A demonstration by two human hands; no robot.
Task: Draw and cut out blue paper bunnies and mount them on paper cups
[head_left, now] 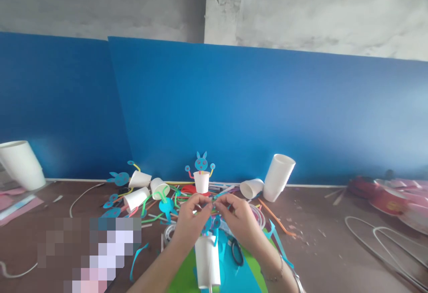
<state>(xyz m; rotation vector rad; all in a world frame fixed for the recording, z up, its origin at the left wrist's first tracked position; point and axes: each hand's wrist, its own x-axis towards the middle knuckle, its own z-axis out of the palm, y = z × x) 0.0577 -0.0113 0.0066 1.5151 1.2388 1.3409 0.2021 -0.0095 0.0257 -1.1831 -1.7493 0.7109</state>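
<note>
My left hand (193, 217) and my right hand (236, 215) meet over the middle of the table, thumbs and fingertips pinched close together. Whatever small piece lies between the fingertips is too hidden to name. Just below them a white paper cup (207, 264) stands on blue paper (245, 275), with blue paper discs and a blue straw (216, 236) at its top. Behind the hands, another paper cup (201, 183) stands upright with a blue rabbit face (201, 164) and straw arms. Dark-handled scissors (237, 253) lie beside my right forearm.
Several decorated cups (136, 199) lie tipped over on the left among loose bendy straws (154, 218). A tape roll (170, 234) is near my left wrist. Stacked white cups (279, 177) stand at back right, by a tipped cup (251, 188). White cables (377, 235) cross the table's right side.
</note>
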